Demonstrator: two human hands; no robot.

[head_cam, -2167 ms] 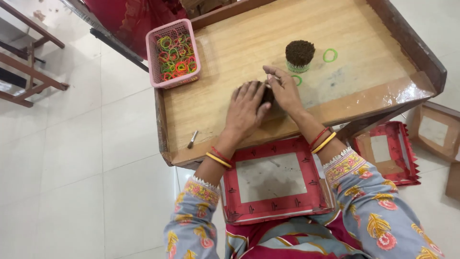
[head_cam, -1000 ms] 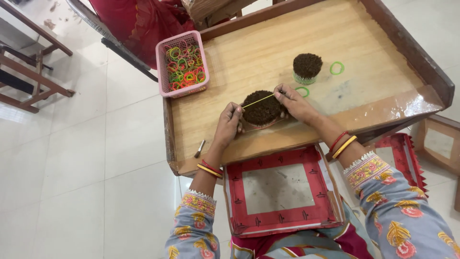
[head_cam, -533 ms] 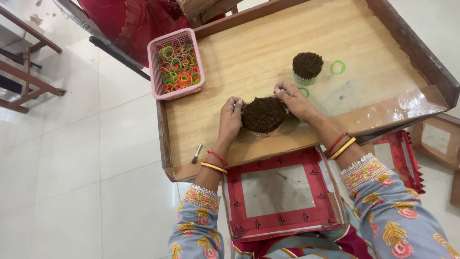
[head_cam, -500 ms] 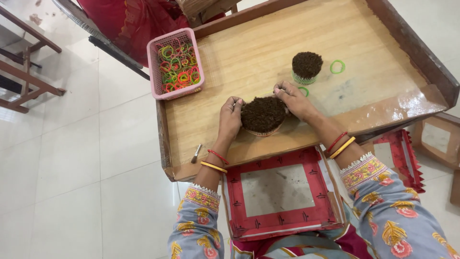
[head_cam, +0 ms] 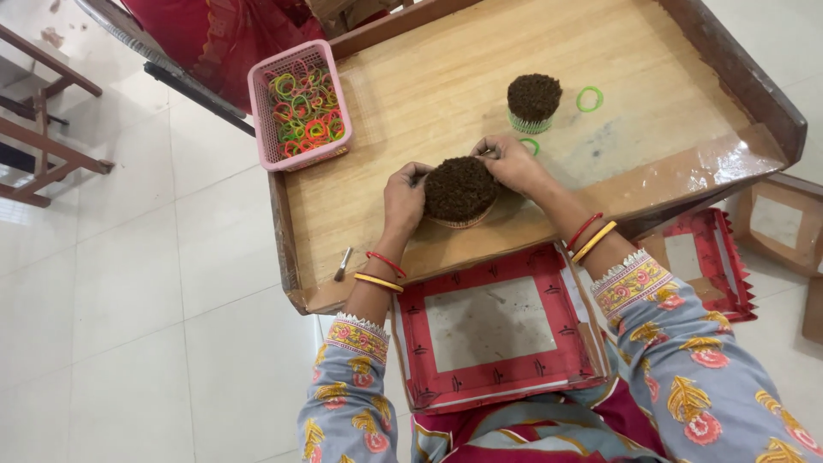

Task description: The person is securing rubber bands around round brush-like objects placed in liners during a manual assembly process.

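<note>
A round bundle of thin sticks with dark brown tips (head_cam: pixel 460 190) stands upright on the wooden table (head_cam: pixel 411 111), near its front edge. My left hand (head_cam: pixel 403 199) cups the bundle's left side. On its upper right side, my right hand (head_cam: pixel 512 161) presses with the fingers pinched at the rim. A second, smaller dark-tipped bundle (head_cam: pixel 533 100) bound with a green band stands behind. One green rubber band (head_cam: pixel 589 99) lies to that bundle's right and another (head_cam: pixel 531 145) lies just beyond my right hand.
A pink basket (head_cam: pixel 300 107) with several coloured rubber bands sits at the table's back left. A small metal tool (head_cam: pixel 342 264) lies at the front left edge. A red-bordered flat box (head_cam: pixel 490 330) rests on my lap, with similar ones (head_cam: pixel 703 266) on the floor at right.
The bundle went from being hidden under both hands to standing upright between them. A thin stick or band held across it a second ago is gone, and both hands have closed around its sides.
</note>
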